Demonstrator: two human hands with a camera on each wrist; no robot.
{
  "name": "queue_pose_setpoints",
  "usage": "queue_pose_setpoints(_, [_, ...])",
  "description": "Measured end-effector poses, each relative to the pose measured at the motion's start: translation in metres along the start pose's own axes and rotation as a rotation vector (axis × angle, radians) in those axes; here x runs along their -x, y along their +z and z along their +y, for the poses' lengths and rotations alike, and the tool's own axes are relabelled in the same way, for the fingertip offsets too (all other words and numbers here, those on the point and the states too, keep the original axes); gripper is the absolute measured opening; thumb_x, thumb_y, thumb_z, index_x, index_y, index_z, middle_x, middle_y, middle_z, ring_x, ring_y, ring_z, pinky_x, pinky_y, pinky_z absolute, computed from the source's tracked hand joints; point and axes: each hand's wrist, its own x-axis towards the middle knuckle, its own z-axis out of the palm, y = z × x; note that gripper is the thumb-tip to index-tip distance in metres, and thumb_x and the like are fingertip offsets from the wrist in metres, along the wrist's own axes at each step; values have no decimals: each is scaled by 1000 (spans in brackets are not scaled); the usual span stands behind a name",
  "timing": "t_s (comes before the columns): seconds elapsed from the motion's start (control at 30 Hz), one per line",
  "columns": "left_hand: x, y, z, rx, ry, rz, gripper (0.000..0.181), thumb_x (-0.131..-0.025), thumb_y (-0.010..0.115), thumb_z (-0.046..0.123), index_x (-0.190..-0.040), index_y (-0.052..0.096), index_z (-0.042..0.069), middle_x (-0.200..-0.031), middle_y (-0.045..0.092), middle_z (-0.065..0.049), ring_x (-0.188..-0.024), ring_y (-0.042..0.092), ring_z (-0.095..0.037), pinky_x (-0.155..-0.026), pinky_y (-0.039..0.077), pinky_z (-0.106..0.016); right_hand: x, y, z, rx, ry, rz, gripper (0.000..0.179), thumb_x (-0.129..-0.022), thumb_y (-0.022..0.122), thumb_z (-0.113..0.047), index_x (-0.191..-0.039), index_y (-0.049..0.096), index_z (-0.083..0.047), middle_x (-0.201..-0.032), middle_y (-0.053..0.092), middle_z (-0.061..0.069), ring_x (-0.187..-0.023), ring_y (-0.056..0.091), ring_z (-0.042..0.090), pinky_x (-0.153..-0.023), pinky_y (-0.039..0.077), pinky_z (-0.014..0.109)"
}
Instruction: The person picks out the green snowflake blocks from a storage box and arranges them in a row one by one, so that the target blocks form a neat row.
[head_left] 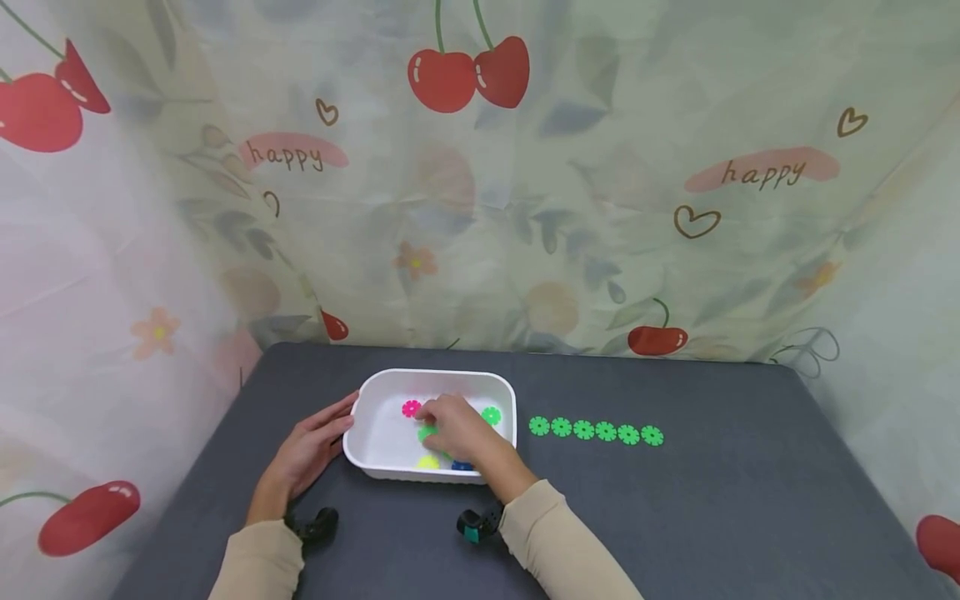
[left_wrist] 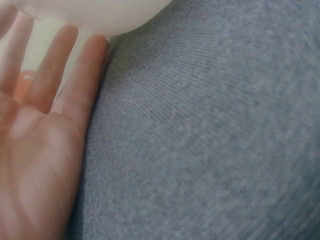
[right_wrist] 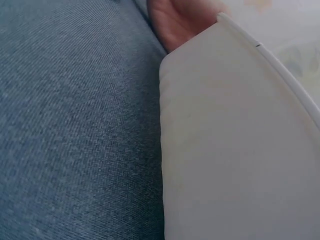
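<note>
A white plastic bin point(head_left: 382, 442) holds several small flower-shaped discs. My left hand point(head_left: 307, 446) touches the bin's left end with its fingers extended, and in the left wrist view the fingertips meet the bin's underside edge. Over the front wall, my right hand point(head_left: 461, 429) reaches into the bin. Its thumb and fingertips are apart, around a green disc point(head_left: 427, 432). A pink disc point(head_left: 411, 408) lies just beyond those fingertips. Another green disc point(head_left: 491, 415) is at the bin's right, with a yellow disc point(head_left: 428, 462) and a blue disc point(head_left: 462, 466) by the front wall.
Right of the bin, several green discs point(head_left: 583, 430) form a row on the dark grey cloth-covered table point(head_left: 720, 500). A printed curtain point(head_left: 495, 183) hangs behind and at both sides. The right wrist view shows mostly the bin's outer wall point(right_wrist: 230, 145).
</note>
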Motion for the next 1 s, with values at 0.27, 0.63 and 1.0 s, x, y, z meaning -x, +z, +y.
queue_pose_setpoints(0.27, [-1, 0, -1, 3, 13, -1, 69, -101, 65, 25, -160, 33, 11, -165, 38, 2, -122, 55, 10, -98, 51, -19, 4, -1, -1, -7, 1, 46, 20, -88, 79, -16, -108, 77, -16, -92, 64, -3, -85, 50, 9, -81, 45, 22])
queue_pose_setpoints(0.63, [1, 1, -2, -11, 10, -3, 68, -102, 64, 26, -160, 33, 12, -160, 44, 13, -121, 55, 12, -98, 50, -19, 15, -35, -5, -329, 32, 177, 7, -96, 72, -20, -102, 73, -16, -96, 71, -3, -85, 60, 10, -79, 51, 23])
queue_pose_setpoints(1.0, [1, 0, -2, 29, 47, -38, 69, -102, 62, 21, -161, 28, 6, -134, 59, 31, -121, 56, 11, -98, 51, -19, 37, -73, 12, -535, 120, 387, 12, -96, 72, -23, -106, 74, -16, -97, 73, 1, -86, 64, 14, -76, 55, 29])
